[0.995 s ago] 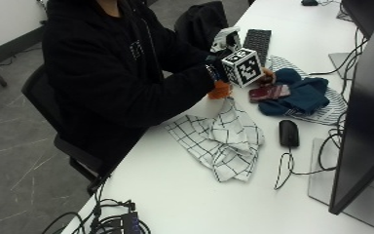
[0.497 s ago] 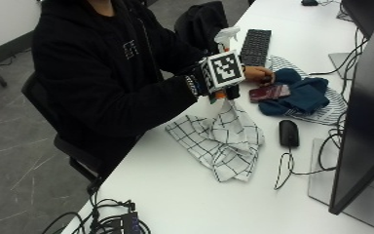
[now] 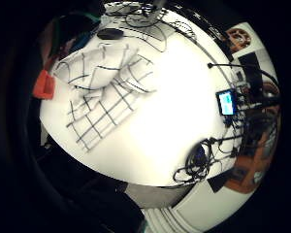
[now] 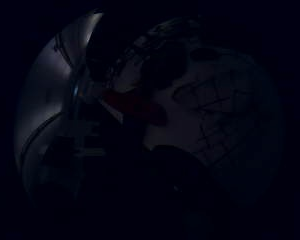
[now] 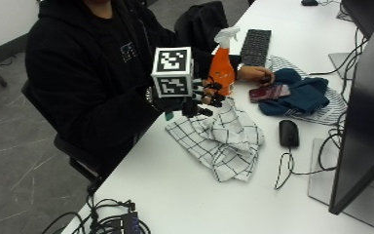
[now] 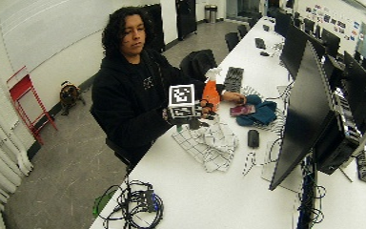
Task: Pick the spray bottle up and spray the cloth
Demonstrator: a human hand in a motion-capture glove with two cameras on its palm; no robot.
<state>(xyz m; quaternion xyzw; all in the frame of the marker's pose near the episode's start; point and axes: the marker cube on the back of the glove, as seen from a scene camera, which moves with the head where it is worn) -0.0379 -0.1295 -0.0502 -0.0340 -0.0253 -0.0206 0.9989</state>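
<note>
The black-gloved right hand (image 5: 196,100) grips an orange spray bottle (image 5: 221,68) round its lower body, fingers curled about it, and holds it upright above the near edge of the white desk (image 5: 193,195). The white trigger head (image 5: 226,35) stands above the hand, its nozzle seeming to point away from the person. Just below and beyond the hand lies the white checked cloth (image 5: 222,139), crumpled in a loose heap on the desk; the little finger side palm view looks straight down on that cloth (image 3: 104,92), so the palm is over it or nearly so.

The pick-up looks done: the bottle appears clear of the desk. The step in hand is the aiming, bringing the nozzle round to the cloth. I judge that no spray has been given yet, though the pictures cannot show that surely.

The next move calls for tipping or turning the bottle so the nozzle faces down at the cloth, then getting a finger onto the trigger, which sits above the present grip. The grip may need to slide upward first.

The bare hand (image 5: 255,73) rests beyond the bottle, beside a dark blue cloth (image 5: 300,95).
</note>
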